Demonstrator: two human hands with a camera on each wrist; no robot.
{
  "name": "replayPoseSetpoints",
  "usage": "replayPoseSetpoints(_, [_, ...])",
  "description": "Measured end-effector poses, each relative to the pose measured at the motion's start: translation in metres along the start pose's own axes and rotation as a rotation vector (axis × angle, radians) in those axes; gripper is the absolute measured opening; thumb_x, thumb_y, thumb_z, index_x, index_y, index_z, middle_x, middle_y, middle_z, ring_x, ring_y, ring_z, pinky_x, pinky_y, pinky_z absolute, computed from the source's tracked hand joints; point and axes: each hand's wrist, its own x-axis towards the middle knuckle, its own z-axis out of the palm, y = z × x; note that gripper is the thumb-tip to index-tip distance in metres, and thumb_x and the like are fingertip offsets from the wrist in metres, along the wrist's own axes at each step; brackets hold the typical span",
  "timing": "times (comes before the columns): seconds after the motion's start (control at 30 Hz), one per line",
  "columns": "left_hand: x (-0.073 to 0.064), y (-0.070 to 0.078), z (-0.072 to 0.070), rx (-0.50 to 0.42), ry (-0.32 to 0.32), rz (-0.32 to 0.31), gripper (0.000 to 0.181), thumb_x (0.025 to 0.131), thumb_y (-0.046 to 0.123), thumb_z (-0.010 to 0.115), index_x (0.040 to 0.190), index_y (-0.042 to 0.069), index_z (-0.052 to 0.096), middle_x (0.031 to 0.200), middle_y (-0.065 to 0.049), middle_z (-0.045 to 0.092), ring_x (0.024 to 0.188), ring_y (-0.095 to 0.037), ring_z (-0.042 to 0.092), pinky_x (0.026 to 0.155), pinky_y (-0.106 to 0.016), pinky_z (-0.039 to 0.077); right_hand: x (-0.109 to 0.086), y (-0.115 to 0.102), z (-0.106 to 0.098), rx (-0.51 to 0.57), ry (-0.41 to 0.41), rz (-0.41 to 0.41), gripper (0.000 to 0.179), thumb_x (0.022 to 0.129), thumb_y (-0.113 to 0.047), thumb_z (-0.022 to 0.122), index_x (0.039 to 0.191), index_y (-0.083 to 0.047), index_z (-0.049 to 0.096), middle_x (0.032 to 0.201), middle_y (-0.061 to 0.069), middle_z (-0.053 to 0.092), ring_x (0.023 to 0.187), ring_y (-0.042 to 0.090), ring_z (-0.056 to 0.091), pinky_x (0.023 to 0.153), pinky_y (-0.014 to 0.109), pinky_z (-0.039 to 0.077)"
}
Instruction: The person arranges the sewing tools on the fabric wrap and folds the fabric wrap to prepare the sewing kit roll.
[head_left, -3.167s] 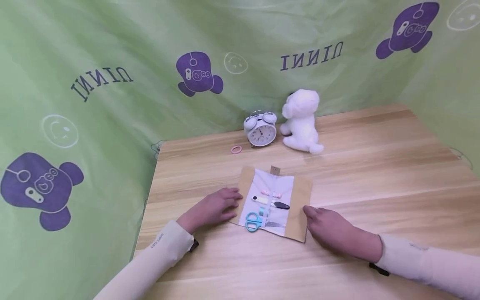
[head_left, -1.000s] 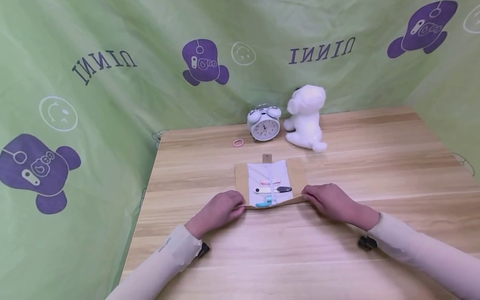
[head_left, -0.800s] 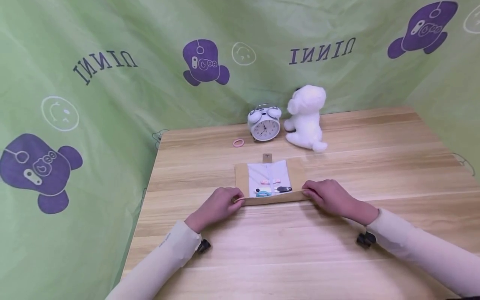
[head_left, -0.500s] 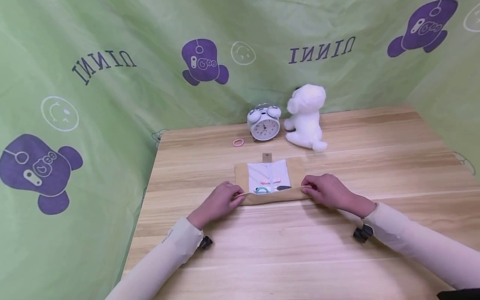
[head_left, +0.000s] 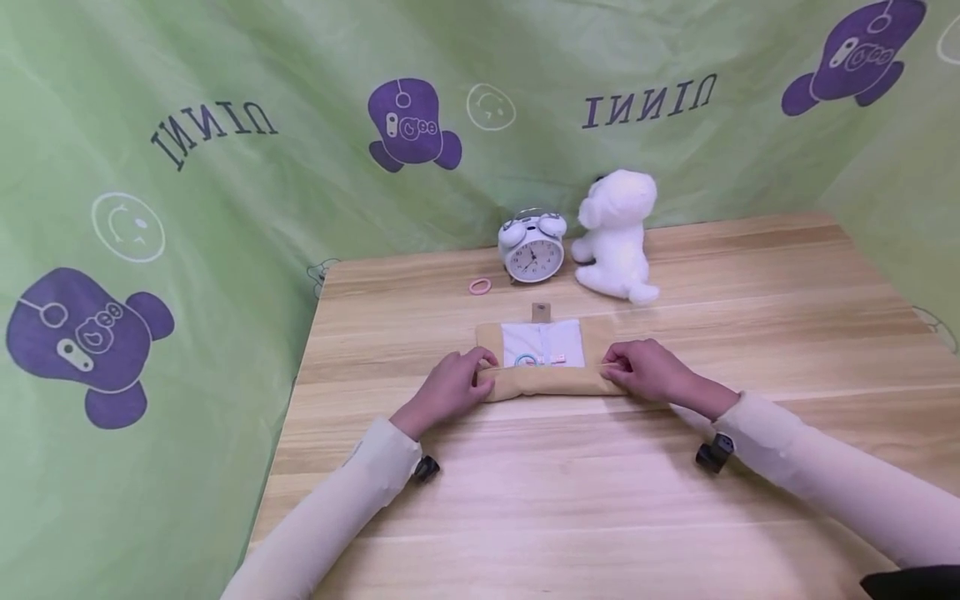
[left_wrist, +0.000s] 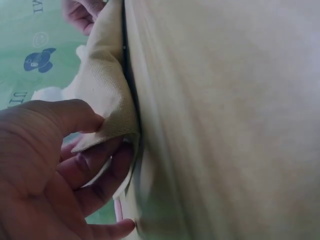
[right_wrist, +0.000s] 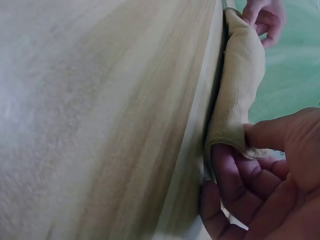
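A tan fabric roll-up pouch (head_left: 558,382) lies on the table with its near edge folded over toward the far side. Its white lining (head_left: 562,333) shows behind the fold, and a brown snap tab (head_left: 541,312) sticks out at the far edge. The teal handle of the scissors (head_left: 527,359) and a pink item (head_left: 557,359) peek out above the fold; the rest is hidden. My left hand (head_left: 452,385) pinches the fold's left end, thumb outside and fingers inside the cloth (left_wrist: 107,85). At the right end, my right hand (head_left: 651,372) pinches it likewise, fingers tucked into the roll (right_wrist: 237,85).
Behind the pouch stand a white alarm clock (head_left: 534,250) and a white plush dog (head_left: 618,237). A pink hair tie (head_left: 480,287) lies left of the clock. A green printed curtain (head_left: 300,175) hangs beyond the wooden table (head_left: 540,492).
Both hands have taken hold of the pouch's near edge, lifted it and folded it away from me. The white-and-black tool and most of the scissors are now covered.
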Motion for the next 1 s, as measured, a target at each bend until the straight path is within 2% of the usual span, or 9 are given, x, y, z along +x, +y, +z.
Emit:
replayPoseSetpoints(0.1, [0.005,-0.002,-0.002,-0.032,-0.004,0.000,0.026,0.092,0.018,0.066,0.117,0.018,0.058,0.059,0.006,0.048,0.058,-0.011,0.045,0.061,-0.028,0.040,-0.001,-0.001,-0.002,-0.017,-0.009,0.032,0.010,0.093,-0.019,0.069,0.089,-0.010,0.070,0.065,-0.007,0.060,0.060,0.007,0.047,0.059,0.024,0.040])
replayPoseSetpoints(0.2, [0.008,-0.005,-0.002,-0.042,0.002,0.014,0.018,0.094,0.015,0.066,0.111,0.018,0.063,0.058,0.005,0.046,0.057,-0.009,0.042,0.062,-0.025,0.038,-0.003,-0.002,-0.003,-0.031,-0.015,0.049,0.010,0.094,-0.020,0.069,0.089,-0.010,0.069,0.064,-0.007,0.057,0.059,0.007,0.046,0.059,0.024,0.038])
replayPoseSetpoints(0.3, [0.008,-0.006,-0.003,-0.016,0.018,0.070,0.010,0.096,0.014,0.065,0.103,0.018,0.071,0.064,0.005,0.056,0.061,-0.009,0.047,0.070,-0.026,0.044,-0.002,-0.001,-0.002,-0.034,-0.014,0.055,0.011,0.094,-0.020,0.069,0.090,-0.010,0.069,0.064,-0.006,0.058,0.060,0.007,0.048,0.060,0.025,0.040])
replayPoseSetpoints(0.43, [0.006,-0.007,-0.002,0.120,0.068,0.175,0.014,0.096,0.018,0.067,0.103,0.022,0.078,0.084,0.007,0.074,0.076,-0.012,0.057,0.090,-0.036,0.048,-0.001,0.001,0.002,-0.020,0.039,0.043,0.012,0.092,-0.018,0.071,0.094,-0.009,0.063,0.068,-0.004,0.062,0.061,0.008,0.050,0.061,0.027,0.042])
replayPoseSetpoints(0.53, [0.003,-0.009,-0.001,0.218,0.088,0.239,0.016,0.094,0.020,0.069,0.106,0.026,0.080,0.088,0.008,0.076,0.086,-0.014,0.059,0.102,-0.044,0.046,-0.003,0.006,0.007,-0.020,0.094,-0.013,0.015,0.091,-0.015,0.071,0.096,-0.011,0.058,0.068,-0.006,0.064,0.060,0.005,0.052,0.059,0.025,0.043])
replayPoseSetpoints(0.6, [0.002,-0.010,0.000,0.261,0.080,0.275,0.018,0.094,0.020,0.069,0.108,0.026,0.080,0.086,0.007,0.075,0.090,-0.015,0.060,0.102,-0.044,0.046,-0.004,0.010,0.010,-0.044,0.112,-0.084,0.013,0.091,-0.014,0.071,0.097,-0.014,0.060,0.069,-0.007,0.065,0.060,0.004,0.052,0.059,0.024,0.044])
replayPoseSetpoints(0.73, [0.001,-0.011,-0.002,0.280,0.057,0.341,0.025,0.092,0.015,0.066,0.113,0.020,0.078,0.085,0.003,0.070,0.092,-0.017,0.060,0.087,-0.035,0.051,-0.004,0.016,0.009,-0.080,0.123,-0.214,0.012,0.092,-0.010,0.070,0.099,-0.019,0.073,0.084,-0.007,0.074,0.070,0.003,0.061,0.066,0.027,0.052])
replayPoseSetpoints(0.83, [0.000,-0.013,-0.005,0.289,0.039,0.373,0.031,0.087,0.022,0.068,0.117,0.018,0.076,0.095,-0.001,0.065,0.094,-0.018,0.057,0.080,-0.032,0.050,-0.004,0.019,0.005,-0.078,0.108,-0.253,0.016,0.090,-0.009,0.071,0.101,-0.017,0.078,0.093,-0.006,0.077,0.077,0.003,0.063,0.072,0.028,0.055])
replayPoseSetpoints(1.0, [-0.003,-0.011,-0.013,0.373,-0.034,0.409,0.042,0.083,0.033,0.074,0.122,0.019,0.074,0.126,-0.011,0.057,0.119,-0.026,0.052,0.100,-0.045,0.047,-0.008,0.014,-0.003,-0.222,0.011,-0.353,0.024,0.087,-0.028,0.076,0.107,-0.015,0.079,0.093,-0.008,0.068,0.072,0.001,0.052,0.067,0.022,0.050])
